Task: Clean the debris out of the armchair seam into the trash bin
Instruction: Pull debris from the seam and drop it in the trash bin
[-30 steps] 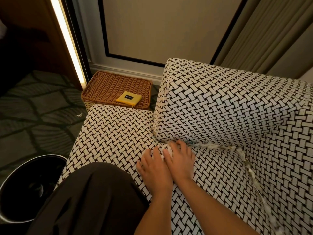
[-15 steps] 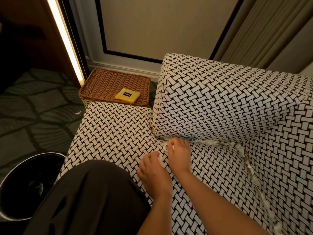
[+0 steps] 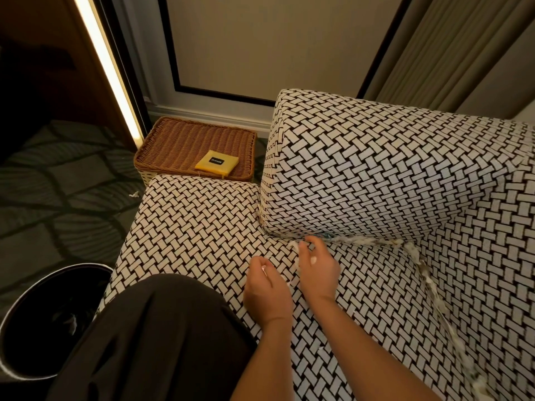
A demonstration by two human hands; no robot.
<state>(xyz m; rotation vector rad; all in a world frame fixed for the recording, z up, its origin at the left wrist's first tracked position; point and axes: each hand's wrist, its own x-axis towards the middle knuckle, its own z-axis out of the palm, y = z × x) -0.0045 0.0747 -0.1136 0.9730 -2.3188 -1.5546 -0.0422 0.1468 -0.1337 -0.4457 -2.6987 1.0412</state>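
A person leans over a black-and-white woven armchair (image 3: 197, 227). Both hands are down on the seat, close to the seam (image 3: 276, 233) where the seat meets the big padded chair arm (image 3: 376, 169). The left hand (image 3: 267, 287) has its fingers curled in and pinches a small white bit (image 3: 264, 269) between thumb and finger. The right hand (image 3: 318, 270) is just beside it, a little farther, with bent fingers whose tips touch the seat right at the seam. I cannot tell if it holds anything. The debris (image 3: 367, 241), pale crumbs and scraps with one blue speck, fills the seam to the right of the hands, then turns and runs toward the near right corner. A round black trash bin (image 3: 58, 274) stands on the floor at the near left, and a few pale scraps lie inside it. A dark trouser leg (image 3: 159, 342) is between the bin and the hands. Beyond the seat is a brown wicker basket (image 3: 179, 140) with a yellow pad (image 3: 217, 164) on top. The pad has a black label with white writing, too small to read. One white scrap (image 3: 134, 194) lies on the dark carpet (image 3: 58, 204).
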